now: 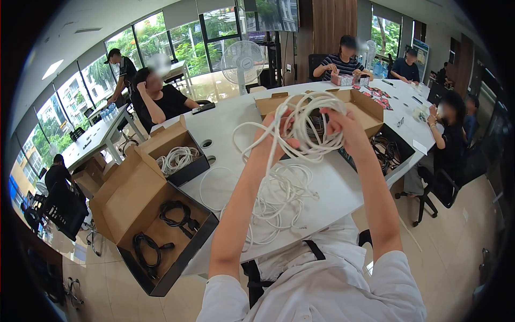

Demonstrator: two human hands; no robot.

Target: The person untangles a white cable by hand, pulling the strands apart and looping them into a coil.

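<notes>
Both of my hands hold up a loosely coiled white cable [316, 149] above the white table [220, 126]. My left hand [276, 137] grips the left side of the loops, its fingers curled around the strands. At the coil's right side, my right hand [343, 126] has its fingers closed on the loops. Below them a tangled pile of white cable [284, 196] lies on the table, with a strand rising toward my left hand. Part of an open box [365, 107] stands behind the coil, its contents mostly hidden.
Black cables [177, 214] lie in an open box [123, 204] at the left front. Behind it, another box [196, 169] holds coiled white cable [178, 160]. More black cables [383, 153] are in a box at right. Several people sit around the table.
</notes>
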